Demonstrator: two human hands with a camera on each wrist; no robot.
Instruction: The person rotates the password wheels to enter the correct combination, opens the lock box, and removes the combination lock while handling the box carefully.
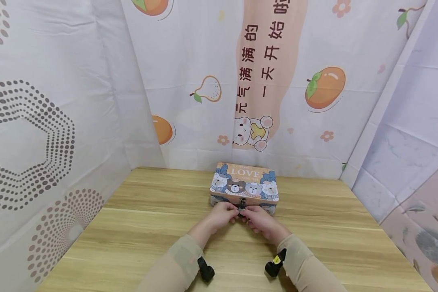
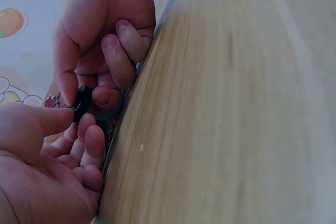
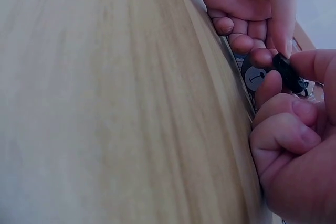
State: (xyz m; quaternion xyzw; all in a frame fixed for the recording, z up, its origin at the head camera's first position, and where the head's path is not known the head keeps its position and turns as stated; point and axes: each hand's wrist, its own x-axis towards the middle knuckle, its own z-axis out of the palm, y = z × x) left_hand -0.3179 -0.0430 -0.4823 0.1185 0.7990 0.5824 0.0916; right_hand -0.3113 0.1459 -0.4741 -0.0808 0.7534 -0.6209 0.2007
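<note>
A tin box (image 1: 252, 184) with printed bears and the word LOVE stands closed on the table, its metal clasp (image 1: 242, 200) facing me. Right below the clasp, both hands meet at a small black padlock (image 3: 286, 74). My left hand (image 1: 222, 214) pinches it from the left between thumb and fingertips. From the other side, the thumb and index finger of my right hand (image 1: 263, 222) pinch it too. In the left wrist view the black padlock (image 2: 82, 102) shows between both thumbs. Its finer details are hidden by the fingers.
The wooden table (image 1: 160, 227) reaches back to a printed curtain (image 1: 200, 129) just behind the box. More curtains hang at the left (image 1: 106, 101) and right (image 1: 405, 121). Black wrist cameras sit on both sleeves.
</note>
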